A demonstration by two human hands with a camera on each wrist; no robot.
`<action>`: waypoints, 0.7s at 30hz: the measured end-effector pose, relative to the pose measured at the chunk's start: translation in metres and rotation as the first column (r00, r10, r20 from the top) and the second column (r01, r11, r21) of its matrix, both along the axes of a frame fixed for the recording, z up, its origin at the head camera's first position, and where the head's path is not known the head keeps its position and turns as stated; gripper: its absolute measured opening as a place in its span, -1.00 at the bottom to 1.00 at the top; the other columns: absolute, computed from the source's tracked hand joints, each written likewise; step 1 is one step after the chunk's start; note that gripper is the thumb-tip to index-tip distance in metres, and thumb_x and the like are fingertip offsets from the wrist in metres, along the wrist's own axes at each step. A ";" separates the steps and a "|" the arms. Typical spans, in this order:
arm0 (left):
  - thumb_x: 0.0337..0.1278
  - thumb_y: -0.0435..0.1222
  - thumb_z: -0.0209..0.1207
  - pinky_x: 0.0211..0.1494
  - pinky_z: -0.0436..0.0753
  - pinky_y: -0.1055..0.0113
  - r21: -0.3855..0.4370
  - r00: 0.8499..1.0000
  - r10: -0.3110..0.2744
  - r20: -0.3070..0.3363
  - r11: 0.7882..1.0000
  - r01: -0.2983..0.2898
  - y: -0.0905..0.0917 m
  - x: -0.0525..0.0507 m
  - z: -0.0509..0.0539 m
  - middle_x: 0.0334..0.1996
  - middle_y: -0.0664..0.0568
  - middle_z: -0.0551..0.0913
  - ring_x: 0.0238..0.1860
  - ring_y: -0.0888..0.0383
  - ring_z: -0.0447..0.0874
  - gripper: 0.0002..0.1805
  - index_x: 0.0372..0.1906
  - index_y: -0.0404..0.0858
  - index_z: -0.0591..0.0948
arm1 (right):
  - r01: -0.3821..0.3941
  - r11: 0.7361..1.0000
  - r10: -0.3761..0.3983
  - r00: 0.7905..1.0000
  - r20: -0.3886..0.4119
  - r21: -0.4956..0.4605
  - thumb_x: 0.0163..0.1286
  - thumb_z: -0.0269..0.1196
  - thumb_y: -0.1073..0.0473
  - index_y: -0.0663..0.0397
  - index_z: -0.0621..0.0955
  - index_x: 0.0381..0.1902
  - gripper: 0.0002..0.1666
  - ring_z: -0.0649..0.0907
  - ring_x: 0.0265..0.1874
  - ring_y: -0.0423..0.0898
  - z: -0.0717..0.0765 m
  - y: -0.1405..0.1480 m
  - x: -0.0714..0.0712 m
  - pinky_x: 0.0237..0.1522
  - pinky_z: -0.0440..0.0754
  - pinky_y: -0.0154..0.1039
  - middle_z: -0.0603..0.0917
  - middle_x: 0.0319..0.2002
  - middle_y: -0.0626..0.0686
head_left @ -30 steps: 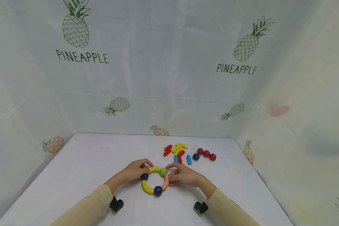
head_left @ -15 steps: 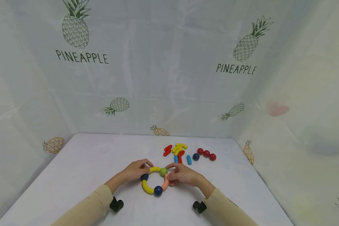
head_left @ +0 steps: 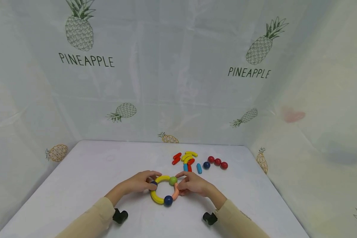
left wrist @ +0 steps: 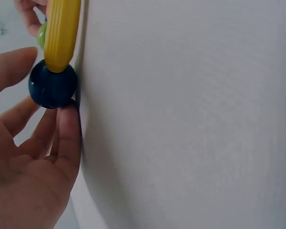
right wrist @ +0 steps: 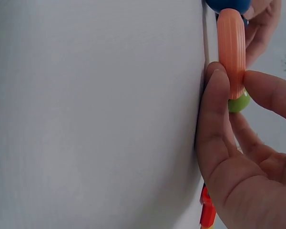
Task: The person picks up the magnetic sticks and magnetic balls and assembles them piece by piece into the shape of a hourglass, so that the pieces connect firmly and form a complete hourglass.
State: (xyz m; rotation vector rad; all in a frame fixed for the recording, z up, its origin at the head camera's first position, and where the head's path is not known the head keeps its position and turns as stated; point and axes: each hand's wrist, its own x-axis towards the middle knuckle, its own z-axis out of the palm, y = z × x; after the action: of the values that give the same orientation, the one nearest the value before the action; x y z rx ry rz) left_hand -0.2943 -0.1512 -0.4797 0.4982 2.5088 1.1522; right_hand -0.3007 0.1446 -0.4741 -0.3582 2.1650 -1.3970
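A ring of yellow curved rods (head_left: 157, 198), a peach curved rod (head_left: 176, 191), dark blue balls (head_left: 168, 200) and a green ball (head_left: 173, 180) lies on the white table. At the ring's left side my left hand (head_left: 141, 181) holds a dark blue ball (left wrist: 52, 85), thumb and fingers around it; its index finger reaches toward the far yellow rod (head_left: 163, 178). On the opposite side my right hand (head_left: 194, 185) pinches the peach rod (right wrist: 232, 52) between thumb and fingers. Its index finger extends near the green ball. My fingers partly hide the left ball in the head view.
Beyond the ring lie loose yellow curved rods (head_left: 191, 153), red rods (head_left: 176, 161) and blue rods (head_left: 199, 168). Several balls sit to their right: red ones (head_left: 217, 162) and a dark blue one (head_left: 206, 165). A pineapple-print curtain (head_left: 172, 82) surrounds the table (head_left: 107, 162).
The ring has shifted slightly to the right. My left thumb has moved from the far side of the left ball to its near side; my right hand has stayed on the peach rod.
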 end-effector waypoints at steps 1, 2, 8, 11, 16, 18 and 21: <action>0.32 -0.17 0.41 0.23 0.65 -0.09 -0.005 1.000 -0.009 -0.006 1.000 0.009 -0.001 0.001 0.000 0.15 0.02 0.66 0.08 0.05 0.60 -0.44 0.40 0.00 0.59 | 0.001 1.000 -0.001 1.000 0.001 0.000 0.45 0.40 0.18 0.11 0.53 0.39 -0.40 0.79 -0.31 -0.05 0.000 0.000 0.000 -0.11 0.79 -0.24 0.76 -0.18 0.09; 0.33 -0.17 0.40 0.26 0.64 -0.11 -0.010 1.000 -0.015 -0.013 1.000 0.015 -0.002 0.002 0.000 0.16 0.01 0.65 0.09 0.05 0.60 -0.43 0.41 0.01 0.58 | 0.002 1.000 -0.002 1.000 0.002 -0.001 0.45 0.40 0.18 0.11 0.53 0.39 -0.40 0.79 -0.31 -0.06 -0.001 0.000 0.000 -0.11 0.79 -0.24 0.76 -0.18 0.09; 0.38 -0.19 0.38 0.27 0.63 -0.11 -0.032 0.997 -0.044 -0.055 0.999 0.043 -0.004 0.009 0.001 0.17 -0.01 0.64 0.06 0.07 0.59 -0.42 0.46 -0.02 0.55 | 0.002 1.000 -0.002 1.000 0.006 0.001 0.45 0.39 0.18 0.09 0.54 0.38 -0.42 0.78 -0.34 -0.06 -0.002 -0.001 -0.001 -0.11 0.79 -0.23 0.76 -0.22 0.10; 0.38 -0.19 0.38 0.25 0.62 -0.08 -0.027 0.997 -0.054 -0.057 0.998 0.052 -0.006 0.011 0.000 0.15 -0.01 0.64 0.04 0.07 0.56 -0.41 0.47 -0.03 0.54 | -0.002 1.000 0.002 1.000 -0.005 0.007 0.44 0.39 0.18 0.08 0.55 0.37 -0.42 0.77 -0.36 -0.06 -0.003 -0.001 0.000 -0.11 0.79 -0.23 0.76 -0.25 0.10; 0.40 -0.17 0.38 0.28 0.61 -0.10 0.000 0.997 -0.050 -0.050 0.999 0.050 -0.008 0.013 -0.003 0.14 0.02 0.63 0.08 0.06 0.56 -0.40 0.48 0.00 0.54 | 0.010 1.000 -0.010 1.000 -0.020 0.019 0.43 0.40 0.18 0.09 0.56 0.36 -0.43 0.76 -0.36 -0.06 -0.002 -0.002 0.003 -0.11 0.80 -0.23 0.76 -0.27 0.09; 0.40 -0.15 0.38 0.30 0.60 -0.12 0.012 0.998 -0.042 -0.046 0.999 0.042 -0.009 0.014 -0.004 0.15 0.02 0.64 0.10 0.05 0.56 -0.40 0.48 0.01 0.54 | 0.015 1.000 -0.015 1.000 -0.023 0.022 0.43 0.40 0.19 0.09 0.56 0.36 -0.43 0.76 -0.36 -0.05 -0.002 -0.003 0.004 -0.11 0.80 -0.23 0.75 -0.27 0.09; 0.39 -0.14 0.38 0.30 0.60 -0.12 0.022 0.999 -0.028 -0.039 0.999 0.029 -0.009 0.013 -0.006 0.16 0.02 0.63 0.10 0.05 0.56 -0.40 0.48 0.04 0.54 | 0.023 0.999 -0.023 0.999 -0.027 0.023 0.43 0.40 0.20 0.09 0.56 0.36 -0.43 0.76 -0.36 -0.06 -0.001 -0.003 0.005 -0.12 0.80 -0.22 0.74 -0.26 0.10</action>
State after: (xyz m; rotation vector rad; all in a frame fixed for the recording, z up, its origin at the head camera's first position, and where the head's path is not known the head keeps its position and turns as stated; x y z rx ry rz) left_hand -0.2809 -0.1607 -0.4853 0.5656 2.5155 1.1718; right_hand -0.2960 0.1415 -0.4751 -0.3461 2.2116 -1.3858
